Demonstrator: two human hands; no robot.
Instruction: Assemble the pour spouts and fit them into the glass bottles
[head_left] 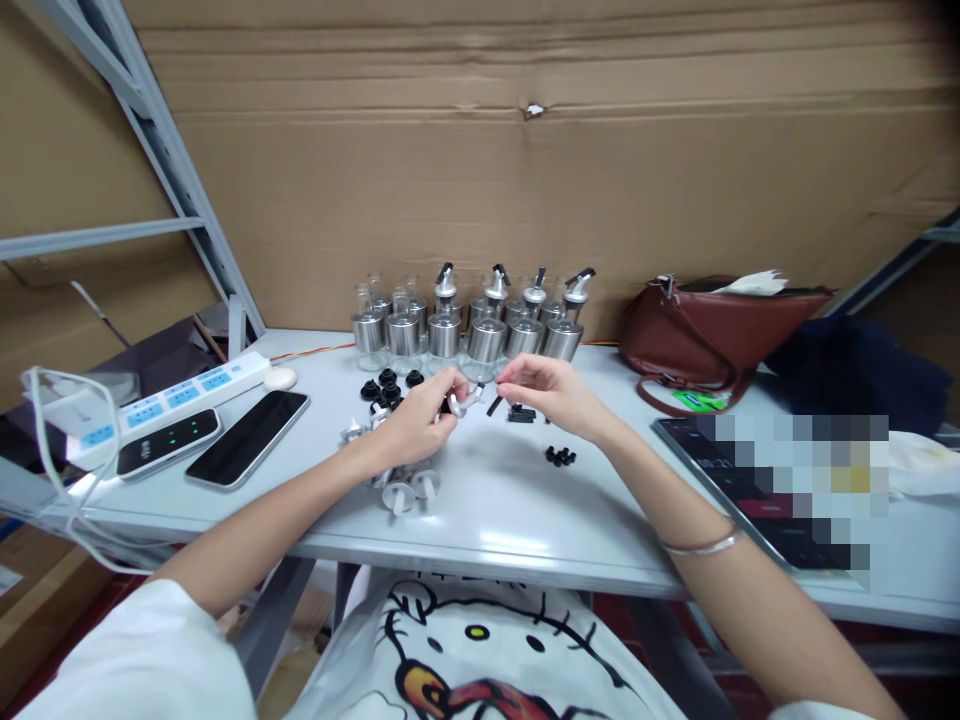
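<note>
Silver-grey pour spout (471, 402) gripped in curled fingers of left hand (427, 415), held above grey-white table (495, 500). Right hand (546, 390): thumb and fingertips drawn narrowly together beside spout, at thin black strip (493, 405); whether strip is held cannot be told. Further black strips (522, 414) heaped below right hand; small black caps (560, 457) clustered nearer table edge. Black ringed stoppers (370, 390) and disc-based silver-grey spouts (397, 497) grouped around left hand. Steel-sleeved clear glass bottles (487, 341) lined up behind, four spout-topped.
</note>
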